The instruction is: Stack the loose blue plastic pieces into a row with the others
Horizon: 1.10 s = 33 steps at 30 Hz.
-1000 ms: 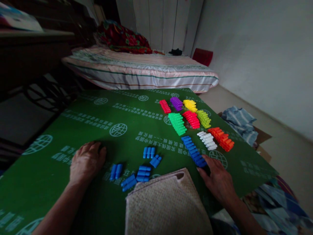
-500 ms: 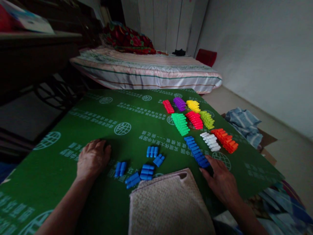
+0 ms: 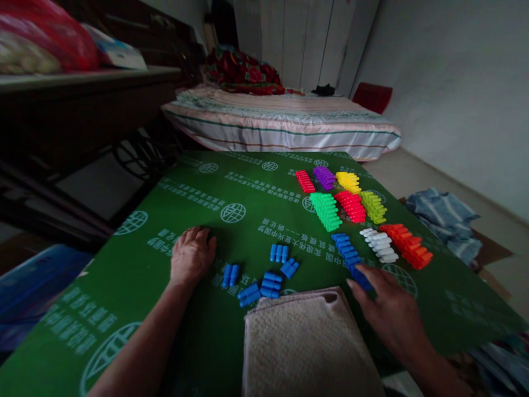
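Observation:
My left hand (image 3: 191,256) rests palm down on the green board, left of the loose blue pieces, its fingers loosely extended and holding nothing. Several small blue bullet-shaped plastic blocks (image 3: 271,284), joined in twos and threes, lie scattered in the middle. To their right, a row of blue blocks (image 3: 346,249) runs toward me. My right hand (image 3: 390,309) is at the near end of this row, thumb and forefinger apart; its fingertips partly cover the last blocks. Beside the row lie white blocks (image 3: 379,245) and orange blocks (image 3: 406,246).
Farther back are green (image 3: 325,211), red (image 3: 350,206), lime (image 3: 373,207), purple (image 3: 324,178) and yellow blocks (image 3: 347,182). A folded beige cloth (image 3: 309,344) covers the board's near edge. A bed (image 3: 289,124) stands beyond, a dark table (image 3: 82,94) at left.
The view has swung left, so everything appears farther right. My right hand has eased slightly off the near end of the blue row. My left hand stays resting on the board.

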Available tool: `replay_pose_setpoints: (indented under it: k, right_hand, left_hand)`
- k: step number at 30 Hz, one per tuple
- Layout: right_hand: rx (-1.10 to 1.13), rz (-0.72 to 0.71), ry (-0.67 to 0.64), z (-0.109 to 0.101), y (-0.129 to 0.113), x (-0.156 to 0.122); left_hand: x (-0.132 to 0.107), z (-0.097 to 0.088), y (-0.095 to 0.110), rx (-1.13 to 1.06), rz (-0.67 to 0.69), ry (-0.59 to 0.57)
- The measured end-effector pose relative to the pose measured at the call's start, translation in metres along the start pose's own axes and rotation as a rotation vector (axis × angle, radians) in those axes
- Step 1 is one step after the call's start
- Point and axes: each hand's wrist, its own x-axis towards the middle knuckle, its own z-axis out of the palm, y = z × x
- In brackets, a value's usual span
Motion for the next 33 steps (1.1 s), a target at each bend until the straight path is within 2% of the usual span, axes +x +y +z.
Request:
replay_pose_setpoints:
  k: [3, 9, 13, 16, 18, 21, 25, 28, 33]
  right_hand:
    - [0.067, -0.053, -0.103, 0.002, -0.033, 0.021]
    - [0.016, -0.148, -0.471, 0.013, -0.108, 0.079]
    - [-0.052, -0.17, -0.554, 0.034, -0.14, 0.103]
    - [-0.059, -0.192, -0.564, 0.047, -0.15, 0.108]
    - [-0.029, -0.206, -0.561, 0.049, -0.148, 0.108]
    - [0.029, -0.19, -0.54, 0.04, -0.137, 0.108]
    - [0.081, -0.113, -0.448, 0.019, -0.106, 0.101]
    - [0.066, -0.109, -0.415, 0.008, -0.08, 0.088]
    - [0.09, -0.189, -0.564, 0.009, -0.049, 0.067]
  left_hand:
    - [-0.001, 0.0, 0.0, 0.006, 0.004, 0.01]
    - [-0.001, 0.001, -0.002, 0.013, 0.013, 0.025]
    - [-0.001, 0.0, -0.002, 0.003, 0.016, 0.025]
    - [0.0, -0.001, -0.002, -0.009, 0.007, 0.012]
    - [0.001, -0.002, -0.002, -0.006, -0.007, -0.015]
    - [0.004, -0.003, -0.003, -0.009, -0.015, -0.042]
    - [0.005, -0.002, -0.004, -0.018, -0.015, -0.042]
    - [0.006, -0.002, -0.004, -0.014, -0.009, -0.048]
    - [0.008, -0.003, -0.003, 0.006, 0.002, -0.041]
